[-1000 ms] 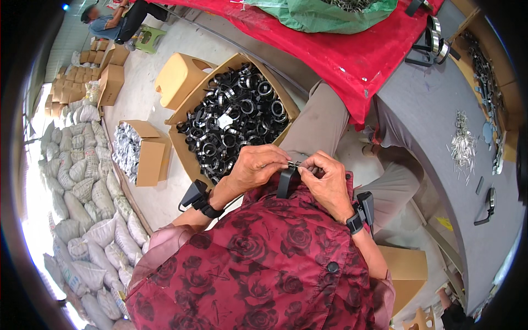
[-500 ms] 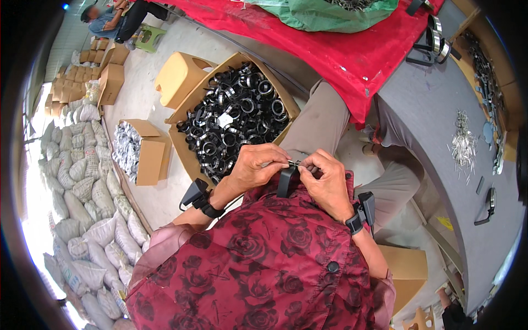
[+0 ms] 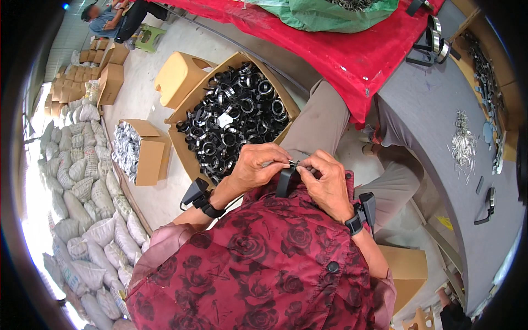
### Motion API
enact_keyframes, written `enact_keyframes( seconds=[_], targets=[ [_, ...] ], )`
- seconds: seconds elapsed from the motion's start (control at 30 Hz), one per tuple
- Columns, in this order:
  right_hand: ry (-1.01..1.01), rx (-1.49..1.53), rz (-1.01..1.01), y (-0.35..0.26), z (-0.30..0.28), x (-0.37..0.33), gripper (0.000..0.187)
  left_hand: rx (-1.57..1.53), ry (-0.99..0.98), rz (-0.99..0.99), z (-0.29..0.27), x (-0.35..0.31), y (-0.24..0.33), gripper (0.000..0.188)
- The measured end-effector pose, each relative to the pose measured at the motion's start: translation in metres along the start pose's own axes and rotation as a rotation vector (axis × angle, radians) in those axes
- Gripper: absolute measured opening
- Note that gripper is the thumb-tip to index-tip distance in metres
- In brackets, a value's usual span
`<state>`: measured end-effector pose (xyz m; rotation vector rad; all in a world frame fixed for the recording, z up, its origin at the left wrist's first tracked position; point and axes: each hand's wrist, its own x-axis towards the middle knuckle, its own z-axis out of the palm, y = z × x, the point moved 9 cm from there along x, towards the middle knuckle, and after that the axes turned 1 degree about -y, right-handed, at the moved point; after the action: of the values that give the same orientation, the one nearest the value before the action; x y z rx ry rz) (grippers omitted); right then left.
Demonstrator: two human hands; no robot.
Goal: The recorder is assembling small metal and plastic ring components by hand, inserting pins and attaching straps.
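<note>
Above my lap, both hands meet at a black band clamp (image 3: 284, 182), whose dark strap hangs down against my red rose-patterned apron. My left hand (image 3: 254, 166) pinches its upper end from the left, thumb and forefinger closed. From the right, my right hand (image 3: 325, 180) grips the same end in its fingertips. Small metal parts glint between the fingertips, too small to make out. Just beyond my left hand stands an open cardboard box (image 3: 181, 113) heaped with black and silver ring clamps (image 3: 236, 121).
A red cloth (image 3: 341, 60) covers the table ahead, bearing a green bag (image 3: 330, 16). On the grey tabletop (image 3: 423, 104) at right lie a pile of thin metal pins (image 3: 463, 144) and loose clamps (image 3: 434, 44). Stacked sacks (image 3: 82, 192) line the left; a person (image 3: 110, 25) sits far left.
Both hands stay in almost the same place. The fingertips and the clamp's upper end shift very slightly.
</note>
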<state>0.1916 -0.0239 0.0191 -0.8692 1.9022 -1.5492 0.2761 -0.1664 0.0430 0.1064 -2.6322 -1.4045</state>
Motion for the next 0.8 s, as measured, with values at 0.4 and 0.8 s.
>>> enact_keyframes(
  seconds=[0.4, 0.8],
  targets=[
    [0.014, -0.014, -0.058, -0.005, -0.005, -0.001, 0.009, -0.015, -0.008, 0.025, 0.001, 0.003, 0.004, 0.007],
    [-0.009, -0.057, -0.049, -0.002, 0.000, 0.002, 0.009, -0.025, -0.070, -0.020, 0.004, 0.010, 0.002, 0.007]
  ],
)
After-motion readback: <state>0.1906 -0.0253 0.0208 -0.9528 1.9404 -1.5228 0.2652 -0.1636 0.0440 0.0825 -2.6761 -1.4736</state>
